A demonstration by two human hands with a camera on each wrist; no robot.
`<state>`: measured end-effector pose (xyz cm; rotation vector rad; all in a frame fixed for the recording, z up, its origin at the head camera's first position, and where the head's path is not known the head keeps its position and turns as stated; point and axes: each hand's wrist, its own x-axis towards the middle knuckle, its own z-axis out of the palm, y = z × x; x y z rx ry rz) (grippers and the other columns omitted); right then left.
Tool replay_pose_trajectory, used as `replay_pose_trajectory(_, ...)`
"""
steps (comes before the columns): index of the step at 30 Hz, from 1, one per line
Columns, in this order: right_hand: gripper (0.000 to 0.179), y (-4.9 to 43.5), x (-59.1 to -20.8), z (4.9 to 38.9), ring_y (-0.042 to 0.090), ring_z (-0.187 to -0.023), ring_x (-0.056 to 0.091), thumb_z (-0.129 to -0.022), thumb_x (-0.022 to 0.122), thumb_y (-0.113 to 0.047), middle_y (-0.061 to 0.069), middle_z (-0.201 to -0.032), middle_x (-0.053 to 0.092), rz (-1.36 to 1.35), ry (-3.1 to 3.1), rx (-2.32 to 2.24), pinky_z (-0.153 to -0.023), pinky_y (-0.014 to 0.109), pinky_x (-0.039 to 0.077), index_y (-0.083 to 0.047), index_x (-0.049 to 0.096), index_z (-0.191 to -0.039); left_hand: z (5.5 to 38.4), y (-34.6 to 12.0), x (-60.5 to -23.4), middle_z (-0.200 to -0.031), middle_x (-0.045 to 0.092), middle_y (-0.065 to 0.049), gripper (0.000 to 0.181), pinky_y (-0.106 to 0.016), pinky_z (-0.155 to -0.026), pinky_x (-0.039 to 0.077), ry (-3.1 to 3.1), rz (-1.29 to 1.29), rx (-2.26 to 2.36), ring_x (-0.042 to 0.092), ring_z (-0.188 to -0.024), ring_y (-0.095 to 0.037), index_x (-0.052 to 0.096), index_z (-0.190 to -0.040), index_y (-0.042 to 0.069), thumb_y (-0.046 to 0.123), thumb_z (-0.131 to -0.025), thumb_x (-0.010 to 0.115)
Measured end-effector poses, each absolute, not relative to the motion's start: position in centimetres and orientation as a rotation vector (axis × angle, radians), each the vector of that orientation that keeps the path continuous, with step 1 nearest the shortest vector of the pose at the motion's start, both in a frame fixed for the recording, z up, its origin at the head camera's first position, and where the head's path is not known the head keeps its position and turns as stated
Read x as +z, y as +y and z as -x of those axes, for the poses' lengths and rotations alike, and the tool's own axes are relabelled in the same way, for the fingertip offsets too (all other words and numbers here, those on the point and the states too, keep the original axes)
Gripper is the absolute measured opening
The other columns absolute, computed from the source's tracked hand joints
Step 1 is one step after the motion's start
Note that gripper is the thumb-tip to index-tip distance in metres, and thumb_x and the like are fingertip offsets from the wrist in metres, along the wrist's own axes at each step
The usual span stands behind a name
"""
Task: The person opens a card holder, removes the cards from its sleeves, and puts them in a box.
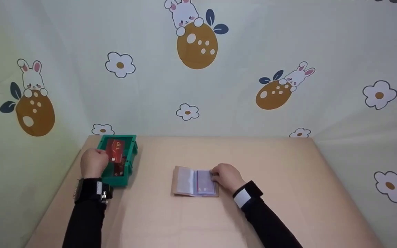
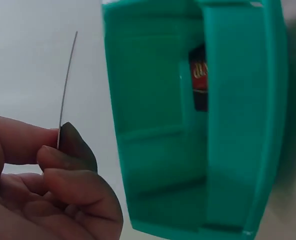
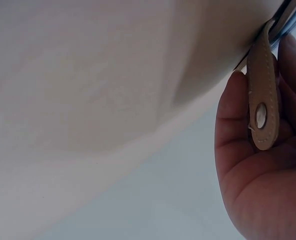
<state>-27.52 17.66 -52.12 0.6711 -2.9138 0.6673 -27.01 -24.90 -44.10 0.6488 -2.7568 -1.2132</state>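
My left hand [image 1: 94, 162] pinches a red VIP card [image 1: 115, 148] between thumb and fingers over the green bin [image 1: 133, 151]. The left wrist view catches that card [image 2: 67, 85] edge-on, upright beside the bin's wall. Inside the bin lies a dark red card [image 1: 119, 168], partly hidden in the left wrist view by the near wall. On the table a tan card holder [image 1: 185, 181] is spread apart, showing clear sleeves and a pale card in the right one. My right hand [image 1: 227, 176] pinches its right edge, beside the tan snap strap [image 3: 262, 75].
The beige table [image 1: 260, 155] extends beyond the card holder on both sides. Behind it and at the sides hangs a pale cloth [image 1: 150, 93] printed with rabbits and flowers. The bin stands near the table's far left corner.
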Motion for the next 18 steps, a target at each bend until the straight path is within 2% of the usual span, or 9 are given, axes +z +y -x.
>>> replay_pose_trajectory(8,0.022,17.6,-52.2,27.5,0.027,-0.091,0.067,-0.082,0.079,-0.012,0.011,-0.096,0.072,-0.677,-2.906,0.66,-0.083,0.041,0.052,-0.004,0.077,-0.102,27.0,-24.7,-45.0,-0.061,0.036,-0.004,0.03,-0.036,-0.058,0.029,-2.802,-0.631,-1.137,0.039,-0.06,-0.024,0.041,-0.063,0.008,0.007,-0.093,0.044)
replay_pose_trajectory(18,0.02,17.6,-52.2,27.5,0.027,-0.091,0.067,-0.083,0.077,-0.01,0.01,-0.096,0.072,-0.658,-2.92,0.652,-0.082,0.041,0.052,-0.003,0.077,-0.102,27.1,-24.2,-45.3,-0.059,0.026,0.0,0.031,-0.034,-0.055,0.025,-2.771,-0.519,-1.079,0.029,-0.055,-0.019,0.033,-0.06,0.011,0.003,-0.09,0.038)
